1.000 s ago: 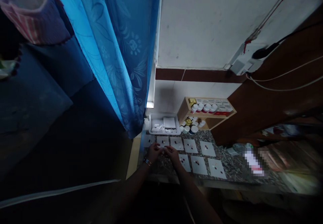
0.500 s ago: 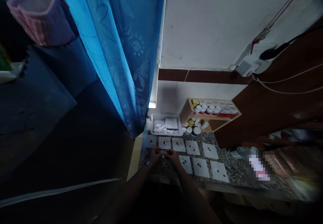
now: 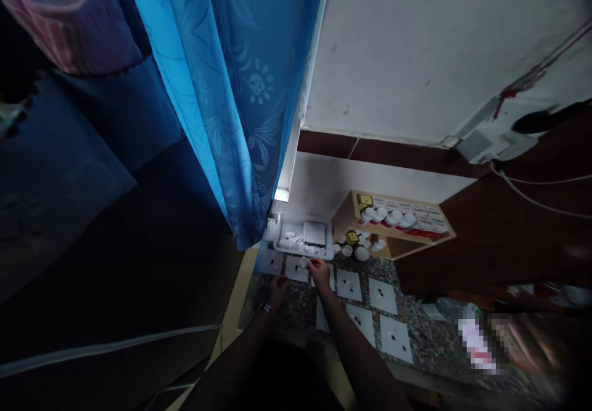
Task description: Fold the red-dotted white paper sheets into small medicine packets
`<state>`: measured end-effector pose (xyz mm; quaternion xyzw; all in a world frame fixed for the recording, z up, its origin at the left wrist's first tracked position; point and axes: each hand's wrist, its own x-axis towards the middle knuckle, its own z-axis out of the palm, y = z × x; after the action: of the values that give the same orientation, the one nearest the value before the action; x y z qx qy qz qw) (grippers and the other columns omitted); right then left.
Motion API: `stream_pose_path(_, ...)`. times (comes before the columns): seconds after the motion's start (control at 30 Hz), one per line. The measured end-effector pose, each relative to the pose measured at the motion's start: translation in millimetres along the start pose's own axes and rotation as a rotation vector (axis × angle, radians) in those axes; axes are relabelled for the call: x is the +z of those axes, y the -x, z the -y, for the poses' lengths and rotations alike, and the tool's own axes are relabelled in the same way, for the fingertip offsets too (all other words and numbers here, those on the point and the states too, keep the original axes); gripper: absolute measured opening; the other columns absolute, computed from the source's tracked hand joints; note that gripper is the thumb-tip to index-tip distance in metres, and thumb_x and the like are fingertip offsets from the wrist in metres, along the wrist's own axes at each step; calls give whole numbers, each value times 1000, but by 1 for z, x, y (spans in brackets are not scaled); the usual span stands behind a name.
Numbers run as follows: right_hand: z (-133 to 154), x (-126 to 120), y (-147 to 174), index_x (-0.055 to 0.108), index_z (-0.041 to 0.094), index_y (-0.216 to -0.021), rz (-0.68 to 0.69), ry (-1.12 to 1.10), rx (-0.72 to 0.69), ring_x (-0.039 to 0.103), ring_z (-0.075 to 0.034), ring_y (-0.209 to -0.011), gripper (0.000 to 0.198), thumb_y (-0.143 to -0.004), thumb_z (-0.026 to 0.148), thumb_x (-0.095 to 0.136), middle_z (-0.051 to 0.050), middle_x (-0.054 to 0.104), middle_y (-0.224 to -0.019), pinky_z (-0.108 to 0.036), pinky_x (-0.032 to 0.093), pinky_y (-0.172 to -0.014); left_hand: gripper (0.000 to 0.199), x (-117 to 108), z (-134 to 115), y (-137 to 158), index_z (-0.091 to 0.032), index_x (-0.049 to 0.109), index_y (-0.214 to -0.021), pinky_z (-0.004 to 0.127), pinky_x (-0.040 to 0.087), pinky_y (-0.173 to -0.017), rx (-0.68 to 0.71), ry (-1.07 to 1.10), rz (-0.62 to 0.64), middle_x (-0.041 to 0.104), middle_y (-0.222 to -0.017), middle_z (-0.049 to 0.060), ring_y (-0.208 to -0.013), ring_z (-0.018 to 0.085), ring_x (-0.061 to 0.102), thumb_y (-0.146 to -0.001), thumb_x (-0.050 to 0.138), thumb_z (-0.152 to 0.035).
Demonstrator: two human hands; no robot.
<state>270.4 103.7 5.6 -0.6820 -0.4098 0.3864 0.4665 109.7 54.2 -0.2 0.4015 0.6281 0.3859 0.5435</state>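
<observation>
My right hand [image 3: 320,271] reaches over the sheets near the plastic tray [image 3: 276,245], pinching a small folded white paper packet [image 3: 303,262]. Lower and to the left, my left hand [image 3: 278,289] hovers over the speckled counter with loosely curled fingers and nothing visible in them. White paper squares lie in two rows, each bearing a few small pills; one paper square [image 3: 271,261] is at the far left, another [image 3: 396,338] at the front right. Inside the tray are several white folded packets [image 3: 296,243] and a stack of white paper [image 3: 314,233]. My right arm covers some squares.
Behind the counter [image 3: 296,303] stands a wooden shelf [image 3: 419,238] with white bottles [image 3: 393,218] and boxes. More bottles [image 3: 361,253] stand before it. A blue curtain [image 3: 259,121] hangs at the left; a plastic bottle [image 3: 451,308] lies at the right.
My hands have parted. My right hand has carried the packet up toward the tray, while my left has let go and dropped slightly lower. The view has shifted a little.
</observation>
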Motion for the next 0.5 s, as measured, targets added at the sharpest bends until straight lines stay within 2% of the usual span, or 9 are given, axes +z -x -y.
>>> stream_pose_path(0.07, 10, 6, -22, 61, 16, -67, -34, 69, -77, 61, -19, -65, 34, -59, 49, 56, -7, 66, -68, -29, 47, -61, 15, 0, 4, 2, -13, 61, -73, 31, 46, -73, -6, -23, -30, 65, -73, 5, -77, 19, 61, -62, 65, -23)
stream_pose_path(0.17, 22, 18, -49, 63, 15, -69, -15, 172, -75, 61, -19, -66, 30, -61, 43, 53, -8, 68, -72, -29, 47, -63, 8, -1, 8, 6, -13, 61, -70, 30, 46, -73, -31, -64, -50, 65, -73, 5, -76, 18, 60, -64, 62, -18)
stream_pose_path(0.3, 26, 21, -59, 65, 15, -75, -22, 215, -71, 61, -20, -71, 29, -63, 37, 51, -9, 68, -77, -30, 47, -68, 9, -8, 10, 9, -14, 61, -72, 29, 45, -75, -48, -116, -52, 66, -77, 5, -78, 17, 60, -64, 57, -11)
stream_pose_path(0.43, 14, -8, -40, 65, 15, -85, -43, 252, -91, 61, -20, -75, 33, -70, 36, 44, -8, 68, -83, -31, 46, -72, 11, -17, 12, 9, -14, 61, -73, 29, 44, -76, -23, -177, -41, 65, -77, 4, -79, 17, 59, -66, 53, -11)
stream_pose_path(0.5, -2, -32, -17, 64, 15, -88, -68, 363, -183, 60, -21, -80, 34, -74, 35, 40, -9, 66, -87, -32, 45, -75, 12, -16, 14, 9, -14, 62, -74, 29, 44, -76, -2, -212, -10, 64, -77, 3, -78, 17, 59, -67, 51, -11)
